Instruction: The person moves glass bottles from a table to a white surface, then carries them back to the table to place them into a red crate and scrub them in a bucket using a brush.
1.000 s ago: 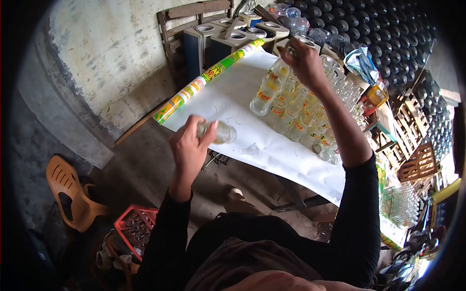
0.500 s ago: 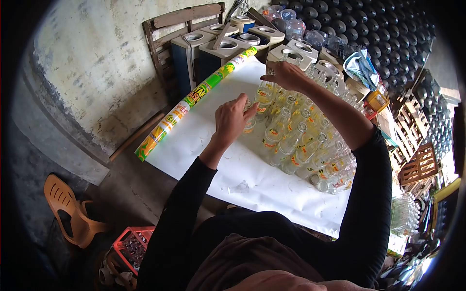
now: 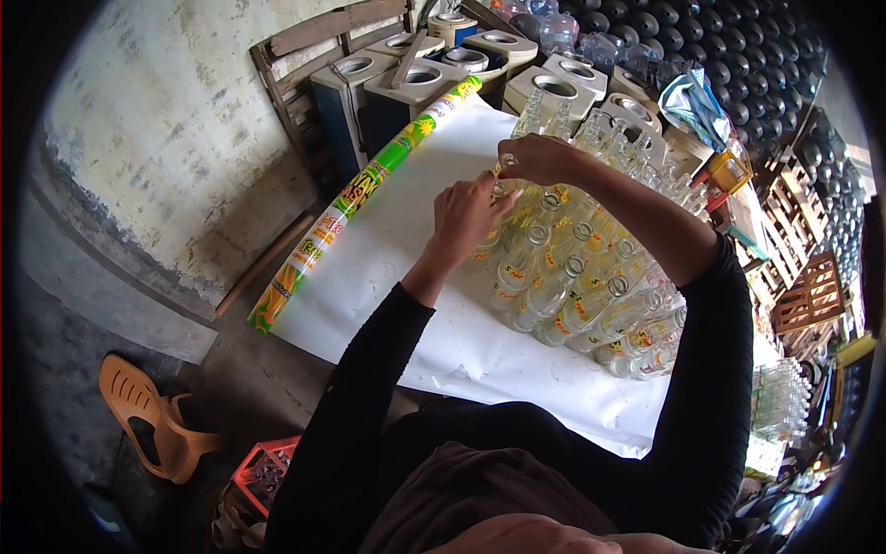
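Observation:
A tight group of clear glass bottles (image 3: 544,305) with red and yellow printed labels stands upright on a white sheet (image 3: 378,277). At the group's left edge, my left hand (image 3: 464,217) curls around the upper part of a glass bottle, whose lower body shows partly below my fingers. My right hand (image 3: 546,160) reaches over from the right, bent at the wrist, with its fingers closed at a bottle's neck close to my left fingertips. More bottles (image 3: 529,118) stand behind my right hand. The hands hide much of the bottles they hold.
A colourful printed roll (image 3: 355,194) lies along the sheet's left edge. Behind are white-topped boxes with round openings (image 3: 420,76) and stacked dark bottles (image 3: 683,46). An orange plastic chair (image 3: 152,420) and a red crate (image 3: 265,471) are at lower left.
My left hand has moved right, closer to the bottle group. My right hand has come slightly nearer to me, uncovering bottles behind it. The view has shifted a little.

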The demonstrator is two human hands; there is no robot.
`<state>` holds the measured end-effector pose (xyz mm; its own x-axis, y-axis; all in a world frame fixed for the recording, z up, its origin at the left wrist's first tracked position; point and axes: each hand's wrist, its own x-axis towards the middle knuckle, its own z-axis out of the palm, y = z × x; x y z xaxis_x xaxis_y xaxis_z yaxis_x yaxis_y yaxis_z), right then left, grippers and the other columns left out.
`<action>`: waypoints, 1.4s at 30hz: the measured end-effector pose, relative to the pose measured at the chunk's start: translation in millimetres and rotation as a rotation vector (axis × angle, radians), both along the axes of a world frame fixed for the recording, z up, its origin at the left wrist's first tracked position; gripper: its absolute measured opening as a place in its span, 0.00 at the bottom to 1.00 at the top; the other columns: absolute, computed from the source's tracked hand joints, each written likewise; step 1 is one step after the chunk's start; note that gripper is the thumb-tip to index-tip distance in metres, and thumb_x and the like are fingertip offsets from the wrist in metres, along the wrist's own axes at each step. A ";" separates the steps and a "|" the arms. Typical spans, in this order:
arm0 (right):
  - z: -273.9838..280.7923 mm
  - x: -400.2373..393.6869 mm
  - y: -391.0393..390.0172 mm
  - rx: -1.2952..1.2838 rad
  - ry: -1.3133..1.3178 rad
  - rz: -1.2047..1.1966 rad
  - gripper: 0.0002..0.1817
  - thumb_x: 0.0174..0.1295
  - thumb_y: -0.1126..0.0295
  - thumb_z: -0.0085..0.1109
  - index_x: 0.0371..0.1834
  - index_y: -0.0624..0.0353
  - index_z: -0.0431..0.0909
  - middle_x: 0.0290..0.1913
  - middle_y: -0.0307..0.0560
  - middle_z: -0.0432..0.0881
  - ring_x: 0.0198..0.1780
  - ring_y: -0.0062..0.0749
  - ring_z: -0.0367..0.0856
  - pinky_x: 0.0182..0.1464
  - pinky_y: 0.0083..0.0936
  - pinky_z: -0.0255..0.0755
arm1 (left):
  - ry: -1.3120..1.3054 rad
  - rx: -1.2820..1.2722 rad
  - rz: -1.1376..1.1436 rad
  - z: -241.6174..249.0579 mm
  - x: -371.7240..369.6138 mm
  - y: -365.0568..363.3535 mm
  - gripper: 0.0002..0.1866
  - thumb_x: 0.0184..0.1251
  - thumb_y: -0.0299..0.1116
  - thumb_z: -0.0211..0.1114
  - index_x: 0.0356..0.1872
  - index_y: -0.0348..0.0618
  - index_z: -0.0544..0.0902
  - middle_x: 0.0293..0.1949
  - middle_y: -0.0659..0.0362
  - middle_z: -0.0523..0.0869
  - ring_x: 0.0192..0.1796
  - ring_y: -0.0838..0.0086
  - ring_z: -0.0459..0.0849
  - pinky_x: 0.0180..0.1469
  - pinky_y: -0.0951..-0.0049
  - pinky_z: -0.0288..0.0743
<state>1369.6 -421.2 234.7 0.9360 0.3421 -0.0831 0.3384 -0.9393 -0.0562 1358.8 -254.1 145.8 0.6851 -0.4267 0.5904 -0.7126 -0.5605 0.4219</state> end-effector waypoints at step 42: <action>-127.5 -286.3 373.5 1.057 0.581 0.810 0.18 0.64 0.83 0.50 0.57 0.63 0.76 0.47 0.47 0.80 0.45 0.30 0.79 0.48 0.24 0.74 | 0.673 -0.419 1.150 -210.0 -480.9 347.4 0.19 0.65 0.51 0.60 0.45 0.48 0.81 0.36 0.50 0.85 0.42 0.53 0.84 0.45 0.54 0.75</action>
